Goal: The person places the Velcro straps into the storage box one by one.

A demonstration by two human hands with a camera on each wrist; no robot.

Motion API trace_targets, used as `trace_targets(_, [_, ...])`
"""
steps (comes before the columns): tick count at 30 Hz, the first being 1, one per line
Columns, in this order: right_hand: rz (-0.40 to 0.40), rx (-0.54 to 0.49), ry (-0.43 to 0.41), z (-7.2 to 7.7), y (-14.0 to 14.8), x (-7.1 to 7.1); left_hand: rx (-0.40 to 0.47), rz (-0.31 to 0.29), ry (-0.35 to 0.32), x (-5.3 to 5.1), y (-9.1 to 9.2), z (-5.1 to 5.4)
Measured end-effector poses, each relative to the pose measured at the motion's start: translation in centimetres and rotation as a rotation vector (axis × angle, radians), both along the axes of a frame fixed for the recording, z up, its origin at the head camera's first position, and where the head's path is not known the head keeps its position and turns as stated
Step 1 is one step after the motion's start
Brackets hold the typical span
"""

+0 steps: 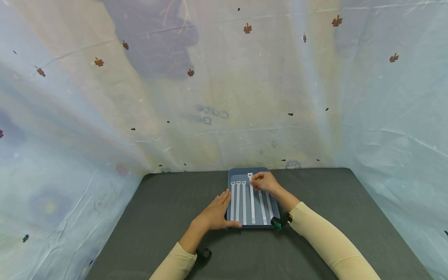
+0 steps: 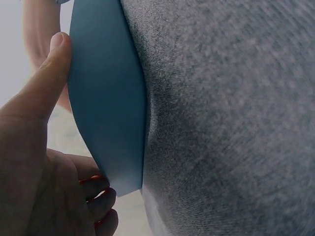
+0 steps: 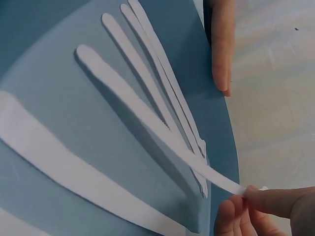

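Note:
A blue-grey tray (image 1: 238, 171) lies on the dark table with several white straps in it, each with a slotted head. At its near left corner, my left hand (image 1: 217, 212) rests with fingers along the left side and thumb along the near rim. In the left wrist view the thumb touches the tray's wall (image 2: 108, 93). My right hand (image 1: 265, 182) pinches one white strap (image 3: 142, 118) near its head, between thumb and fingers. That strap lifts off the tray floor and casts a shadow. Three straps (image 1: 238, 202) lie side by side on the left; others (image 1: 262, 206) lie right, partly covered.
The dark grey table (image 1: 175, 210) extends around the tray on the near, left and right sides. Behind it hangs a pale patterned sheet (image 1: 224, 97), with more sheeting at both sides. A dark wrist device (image 1: 281, 220) sits over the tray's near right corner.

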State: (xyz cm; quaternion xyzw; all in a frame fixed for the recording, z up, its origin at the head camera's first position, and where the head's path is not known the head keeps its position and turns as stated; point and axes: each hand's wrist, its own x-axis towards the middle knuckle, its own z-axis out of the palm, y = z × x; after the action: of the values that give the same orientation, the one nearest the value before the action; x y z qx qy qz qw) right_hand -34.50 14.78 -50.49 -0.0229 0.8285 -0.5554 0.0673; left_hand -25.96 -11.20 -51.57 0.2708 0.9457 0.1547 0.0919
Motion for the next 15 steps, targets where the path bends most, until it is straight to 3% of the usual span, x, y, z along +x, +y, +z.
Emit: trace_targets(15, [0.071,0.034,-0.007,-0.50,0.00,-0.50,0.001,0.009,-0.008,0.14,0.05,0.04])
